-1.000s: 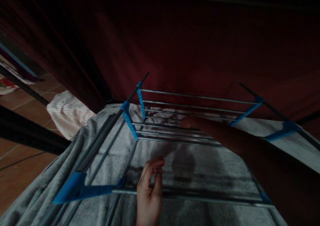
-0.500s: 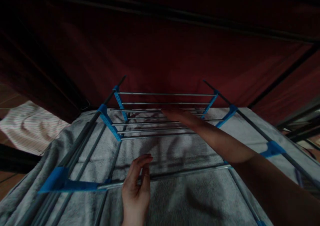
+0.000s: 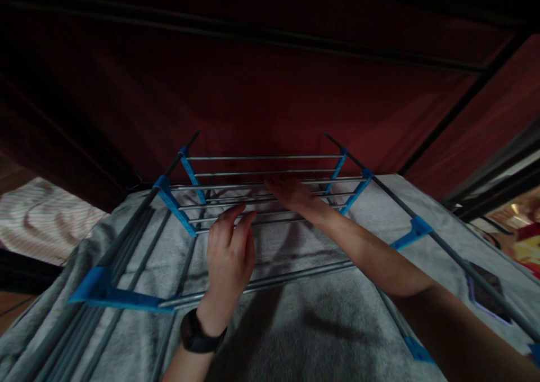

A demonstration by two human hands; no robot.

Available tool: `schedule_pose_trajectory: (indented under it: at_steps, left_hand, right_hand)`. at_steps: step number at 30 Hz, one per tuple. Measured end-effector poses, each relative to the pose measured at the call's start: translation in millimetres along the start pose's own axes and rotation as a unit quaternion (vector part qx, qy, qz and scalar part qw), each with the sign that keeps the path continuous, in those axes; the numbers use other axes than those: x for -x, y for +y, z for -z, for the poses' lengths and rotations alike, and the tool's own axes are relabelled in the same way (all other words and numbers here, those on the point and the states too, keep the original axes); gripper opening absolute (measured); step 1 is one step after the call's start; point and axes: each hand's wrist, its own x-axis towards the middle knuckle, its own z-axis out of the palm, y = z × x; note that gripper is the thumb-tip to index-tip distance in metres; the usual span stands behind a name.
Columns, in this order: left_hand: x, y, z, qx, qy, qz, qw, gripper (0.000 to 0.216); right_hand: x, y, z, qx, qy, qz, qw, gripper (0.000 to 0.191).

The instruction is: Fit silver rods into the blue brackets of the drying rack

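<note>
Pieces of a rack with grey metal tubes and blue plastic brackets stand and lie before me. My right hand (image 3: 289,192) reaches to the far tier, its fingers in shadow and closed around a thin metal rod (image 3: 211,187). That rod spans between the left blue bracket (image 3: 175,206) and the right blue bracket (image 3: 356,192). My left hand (image 3: 230,244), with a black band (image 3: 200,334) on its wrist, hovers with curved, parted fingers close to the lower rods. Nothing shows in its grasp. Closer to me, a crossbar (image 3: 291,275) passes by the left wrist.
Beneath the rack lies a grey towel-like cloth (image 3: 312,337). A dark red fabric panel (image 3: 261,95) rises behind it. A phone (image 3: 489,289) rests at the right by a side tube. Striped cloth (image 3: 46,219) lies at the far left.
My left hand has moved up and forward toward the lower rods, bringing the wristband into view. The rod by my right hand now reaches the left bracket. The view has shifted right.
</note>
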Motion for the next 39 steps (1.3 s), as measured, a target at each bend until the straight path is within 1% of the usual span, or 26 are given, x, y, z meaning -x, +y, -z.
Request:
schedule_pose_trajectory:
  at_steps: [2,4,8,10,14,17,19,22,26,28,31,32,33,34,36,39]
  left_hand:
    - [-6,-2,-4,-0.002,-0.008,-0.013,1.000,0.041]
    - [-11,-3,-6,0.003,-0.014,-0.017,1.000,0.041]
    - [-14,-5,-9,0.011,-0.013,-0.012,1.000,0.041]
    - [-16,-8,-9,0.010,-0.011,-0.010,1.000,0.043]
    - [-29,-12,-6,-0.002,-0.005,-0.015,1.000,0.048]
    - [-44,-13,-5,-0.002,-0.020,-0.028,0.999,0.052]
    - [-51,-15,-6,-0.001,-0.041,-0.025,0.999,0.055]
    - [-53,-20,-14,-0.018,-0.076,-0.008,0.997,0.057]
    - [-48,-31,-25,-0.076,-0.135,-0.007,0.988,0.054]
    - [-45,-33,-27,-0.111,-0.152,-0.016,0.982,0.054]
    - [-44,-28,-25,-0.150,-0.181,-0.049,0.971,0.055]
    - [-44,-25,-23,-0.157,-0.195,-0.064,0.966,0.056]
    - [-44,-22,-22,-0.163,-0.210,-0.079,0.961,0.056]
    - [-44,-18,-22,-0.166,-0.222,-0.092,0.956,0.055]
    - [-44,-10,-23,-0.170,-0.234,-0.107,0.951,0.053]
    - [-43,-1,-30,-0.172,-0.235,-0.110,0.950,0.053]
  right_hand:
    - [-6,0,5,-0.005,-0.011,-0.021,1.000,0.053]
    - [-14,1,11,-0.006,-0.009,-0.040,0.999,0.053]
    - [-28,0,22,-0.015,0.024,-0.070,0.997,0.056]
    - [-30,-3,26,-0.022,0.039,-0.070,0.997,0.055]
    - [-22,-17,29,-0.020,0.073,-0.020,0.997,0.050]
    - [-15,-27,31,-0.022,0.079,0.020,0.996,0.045]
    - [-11,-30,34,-0.028,0.076,0.041,0.996,0.046]
    - [-8,-29,42,-0.039,0.064,0.086,0.993,0.050]
    - [0,-24,48,-0.053,0.039,0.136,0.989,0.044]
    - [7,-17,49,-0.070,0.042,0.153,0.985,0.041]
    - [20,8,55,-0.100,0.064,0.189,0.975,0.038]
    - [24,22,58,-0.108,0.073,0.190,0.973,0.037]
    - [29,38,62,-0.114,0.083,0.174,0.975,0.037]
    - [34,57,66,-0.116,0.091,0.141,0.979,0.037]
    - [45,99,72,-0.113,0.108,0.051,0.986,0.037]
    - [67,164,68,-0.112,0.143,-0.082,0.980,0.037]
